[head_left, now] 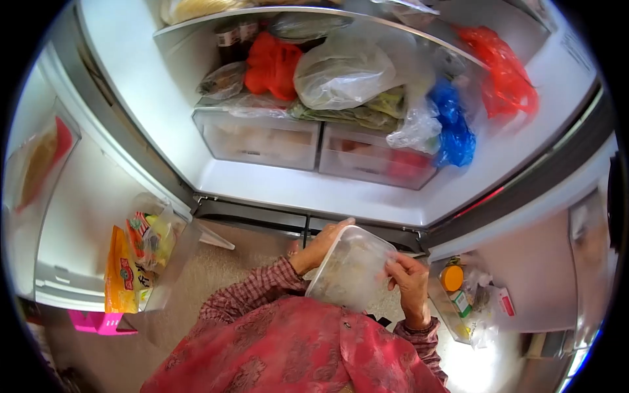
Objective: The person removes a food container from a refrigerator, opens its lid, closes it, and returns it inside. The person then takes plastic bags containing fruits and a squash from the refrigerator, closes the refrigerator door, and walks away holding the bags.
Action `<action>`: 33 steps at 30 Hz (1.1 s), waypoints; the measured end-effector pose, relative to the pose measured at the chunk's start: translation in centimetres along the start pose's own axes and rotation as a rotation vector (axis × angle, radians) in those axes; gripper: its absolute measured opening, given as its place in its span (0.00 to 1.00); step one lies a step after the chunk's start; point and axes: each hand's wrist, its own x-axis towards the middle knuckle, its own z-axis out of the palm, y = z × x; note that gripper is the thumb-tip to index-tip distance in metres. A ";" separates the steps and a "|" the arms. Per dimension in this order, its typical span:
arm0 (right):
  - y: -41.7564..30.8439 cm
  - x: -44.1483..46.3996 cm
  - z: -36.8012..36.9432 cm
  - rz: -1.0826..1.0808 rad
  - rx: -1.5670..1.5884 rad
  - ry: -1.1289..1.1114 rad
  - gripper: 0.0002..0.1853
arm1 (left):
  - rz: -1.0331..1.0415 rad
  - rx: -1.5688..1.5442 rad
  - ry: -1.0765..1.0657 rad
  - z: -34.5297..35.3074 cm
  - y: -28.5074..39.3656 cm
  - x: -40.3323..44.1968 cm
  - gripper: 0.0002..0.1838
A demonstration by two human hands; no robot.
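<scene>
Clear container (349, 265) held in front of the open fridge (295, 188).
The left hand (325, 241) wraps its fingers round the side; the right hand (409, 278) half-curls its own at the rim, grip unclear. Supporting both sides should keep it level. Inside the fridge, a plastic bag (419, 128) overhangs 1 drawer (367, 160).

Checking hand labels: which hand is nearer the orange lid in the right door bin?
Right. The right hand is left of the orange lid; the left hand is farther left, across the plastic container.
</scene>
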 end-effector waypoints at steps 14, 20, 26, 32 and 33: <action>-3.5 -2.0 2.5 -0.081 -0.110 0.093 0.11 | -0.303 -0.605 -0.129 2.0 -1.3 2.1 0.27; -6.4 -3.3 3.4 -0.161 -0.344 -0.016 0.10 | -0.784 -1.141 -0.021 -0.5 4.5 0.8 0.31; -4.6 -4.6 0.8 -0.214 -0.207 0.324 0.09 | -0.530 -1.254 -0.077 -2.2 3.4 0.1 0.39; -1.7 -5.9 -3.7 -0.275 -0.036 0.645 0.10 | -0.425 -1.246 -0.178 -2.8 2.0 0.5 0.34; -1.4 -6.1 -4.5 -0.289 0.013 0.715 0.10 | -0.437 -1.230 -0.151 -3.1 1.8 0.6 0.33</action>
